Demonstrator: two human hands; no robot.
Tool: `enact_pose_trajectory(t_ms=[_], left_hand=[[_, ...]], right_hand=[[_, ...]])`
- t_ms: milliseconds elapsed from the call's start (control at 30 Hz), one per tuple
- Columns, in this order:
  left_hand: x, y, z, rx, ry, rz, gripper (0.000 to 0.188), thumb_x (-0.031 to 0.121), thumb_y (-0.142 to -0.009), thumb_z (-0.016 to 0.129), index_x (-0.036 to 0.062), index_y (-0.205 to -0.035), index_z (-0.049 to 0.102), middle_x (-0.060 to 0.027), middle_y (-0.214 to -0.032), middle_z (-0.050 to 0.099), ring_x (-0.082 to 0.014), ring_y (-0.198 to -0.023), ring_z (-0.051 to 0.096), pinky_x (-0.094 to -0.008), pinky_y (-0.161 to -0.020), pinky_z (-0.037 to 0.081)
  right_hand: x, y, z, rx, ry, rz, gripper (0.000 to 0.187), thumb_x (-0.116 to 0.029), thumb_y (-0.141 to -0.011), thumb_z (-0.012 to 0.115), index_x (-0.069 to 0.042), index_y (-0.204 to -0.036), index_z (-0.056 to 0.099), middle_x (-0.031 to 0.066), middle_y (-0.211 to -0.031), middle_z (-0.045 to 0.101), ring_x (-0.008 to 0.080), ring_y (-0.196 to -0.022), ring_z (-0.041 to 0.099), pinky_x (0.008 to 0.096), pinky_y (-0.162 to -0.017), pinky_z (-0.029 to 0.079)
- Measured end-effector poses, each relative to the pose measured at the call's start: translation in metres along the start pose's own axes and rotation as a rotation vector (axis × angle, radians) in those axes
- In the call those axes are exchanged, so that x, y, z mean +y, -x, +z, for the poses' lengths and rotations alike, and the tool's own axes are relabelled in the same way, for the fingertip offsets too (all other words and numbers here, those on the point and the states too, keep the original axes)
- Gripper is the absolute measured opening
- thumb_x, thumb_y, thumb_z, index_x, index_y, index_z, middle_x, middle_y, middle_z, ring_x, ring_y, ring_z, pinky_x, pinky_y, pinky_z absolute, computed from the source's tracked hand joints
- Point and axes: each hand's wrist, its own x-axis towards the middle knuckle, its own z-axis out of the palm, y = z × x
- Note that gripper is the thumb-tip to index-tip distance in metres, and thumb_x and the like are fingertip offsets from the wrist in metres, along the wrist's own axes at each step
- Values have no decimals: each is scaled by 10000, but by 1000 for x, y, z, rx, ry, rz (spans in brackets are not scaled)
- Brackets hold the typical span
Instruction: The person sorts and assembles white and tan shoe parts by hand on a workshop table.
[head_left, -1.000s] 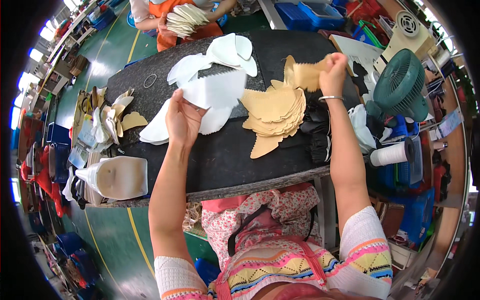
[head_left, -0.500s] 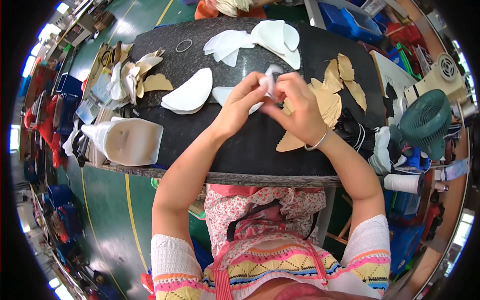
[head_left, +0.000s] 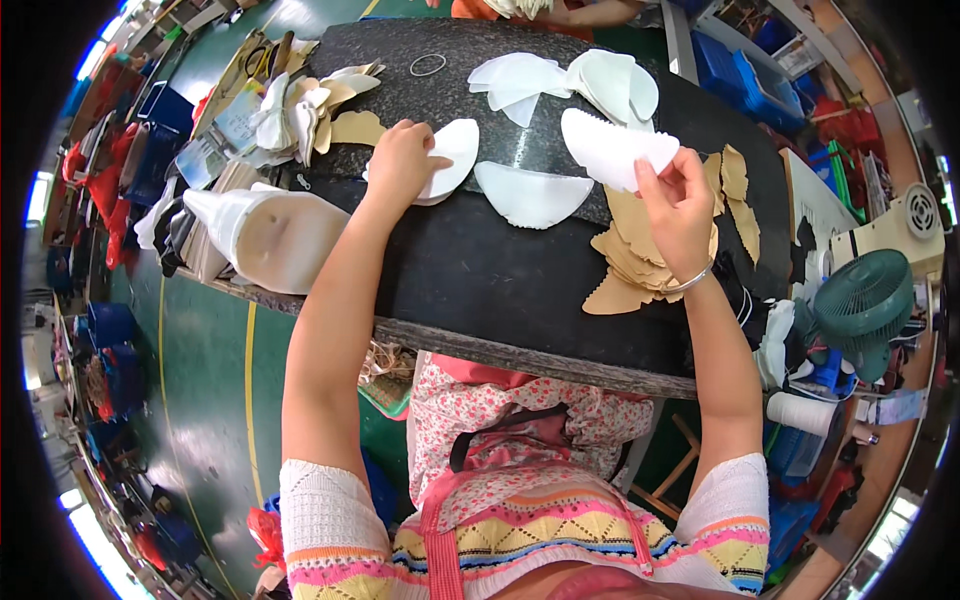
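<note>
My right hand (head_left: 680, 215) pinches a white half-moon piece (head_left: 612, 145) with a notched edge between thumb and fingers, raised above the table. Over at the left, my left hand (head_left: 400, 165) has its fingers curled on a stack of white half-moon pieces (head_left: 455, 155), partly covering it. Between the hands, another white half-moon piece (head_left: 533, 195) lies flat, its curved notched edge toward me. Tan pieces with notched edges (head_left: 630, 255) are piled beneath my right hand. Fanned white pieces (head_left: 518, 82) and a rounder white stack (head_left: 615, 85) lie at the far side.
A translucent plastic bottle (head_left: 280, 240) lies at the table's left corner, near a bundle of tan and white pieces (head_left: 310, 115). A thin ring (head_left: 428, 65) rests farther back. To the right are a green fan (head_left: 860, 300) and a white thread spool (head_left: 800, 412). Someone's arm (head_left: 600, 13) shows beyond the table.
My hands, together over the middle before, have moved apart. The left went to the white stack; the right now holds a spread-out white piece. The view has shifted, so the table appears farther right.
</note>
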Motion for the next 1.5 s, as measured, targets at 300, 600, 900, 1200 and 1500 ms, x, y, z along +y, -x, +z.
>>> enact_pose_trajectory(t_ms=[300, 600, 900, 1200, 1500], left_hand=[[2, -3, 11, 141, 79, 47, 159, 179, -686, 692, 47, -744, 627, -98, -816, 583, -269, -835, 566, -380, -712, 459], [-10, -11, 4, 408, 571, -51, 145, 115, -742, 636, -12, -796, 589, -143, -718, 582, -305, -693, 563, -376, -646, 439], [13, -7, -16, 750, 215, 361, 81, 113, -776, 611, 45, -798, 572, -86, -821, 552, -271, -783, 537, -364, -685, 438], [49, 5, 2, 523, 359, 666, 127, 25, -710, 633, 39, -823, 575, -97, -884, 553, -277, -851, 539, -364, -740, 440], [77, 17, 46, -216, 423, 416, 425, 386, -908, 417, 4, -962, 596, -189, -972, 591, -293, -944, 561, -377, -798, 446]], right_hand=[[11, 2, -8, -64, 46, 37, 175, -60, -813, 619, -22, -790, 449, -9, -746, 468, 33, -674, 484, 184, -580, 409], [9, -2, -10, 63, -163, 62, 168, -60, -840, 593, -34, -930, 454, 13, -848, 522, 52, -766, 498, 191, -673, 412], [8, -9, -13, 88, -261, 100, 139, -75, -836, 611, -31, -899, 495, 15, -872, 549, 55, -771, 503, 209, -697, 417], [4, -10, -19, 138, -232, 137, 137, -94, -839, 610, -48, -888, 491, -3, -829, 547, 30, -707, 488, 187, -573, 389], [9, -6, -10, 73, -326, 127, 130, -75, -847, 590, -34, -936, 504, 13, -883, 565, 44, -748, 520, 189, -642, 418]])
